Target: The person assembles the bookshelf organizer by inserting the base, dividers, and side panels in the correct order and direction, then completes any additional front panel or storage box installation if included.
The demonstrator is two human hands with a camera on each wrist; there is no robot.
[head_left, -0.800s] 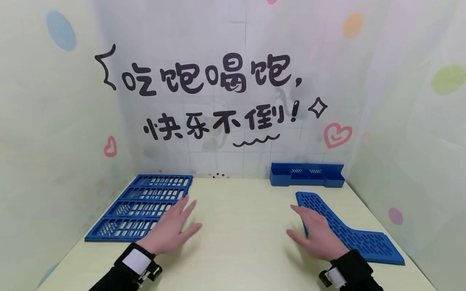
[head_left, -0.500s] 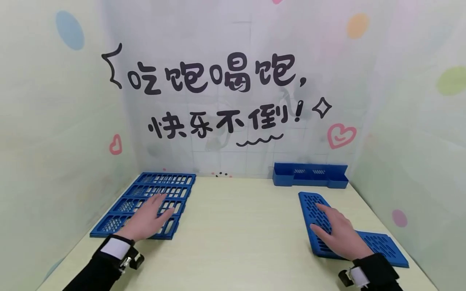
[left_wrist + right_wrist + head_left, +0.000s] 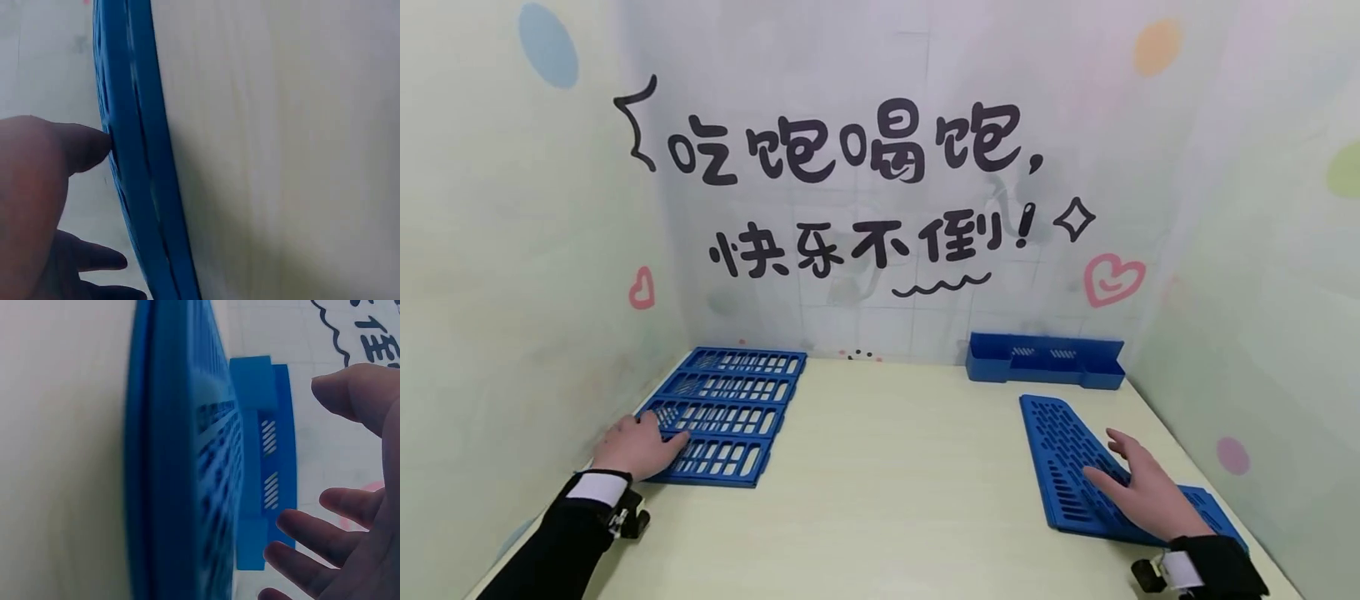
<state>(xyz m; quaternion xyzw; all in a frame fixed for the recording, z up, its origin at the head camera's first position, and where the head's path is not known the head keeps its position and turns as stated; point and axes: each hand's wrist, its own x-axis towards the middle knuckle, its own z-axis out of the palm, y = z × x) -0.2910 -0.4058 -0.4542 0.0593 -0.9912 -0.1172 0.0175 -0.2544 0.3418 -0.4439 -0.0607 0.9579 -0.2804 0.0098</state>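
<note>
At the left of the head view lies a blue slotted plastic panel [image 3: 718, 403] divided into several rows. My left hand [image 3: 634, 448] is at its near left corner, fingers spread over the edge. In the left wrist view the thumb [image 3: 87, 147] overlaps the side of the stacked-looking panel [image 3: 140, 150]. On the right side lies an L-shaped blue panel [image 3: 1063, 450] full of oblong holes. Above it is my right hand [image 3: 1150, 492], fingers apart and nothing in its grasp; the hand and cuff hide part of the panel's near arm.
A long blue bin [image 3: 1045, 371] with compartments stands against the back wall at the right. The pale wooden table [image 3: 895, 467] spans between the two panels. Printed walls [image 3: 880, 67] enclose it at the back and both sides.
My left hand has moved left across the slotted panel to its near left corner. My right hand has moved right over the L-shaped panel. The head view has shifted slightly.
</note>
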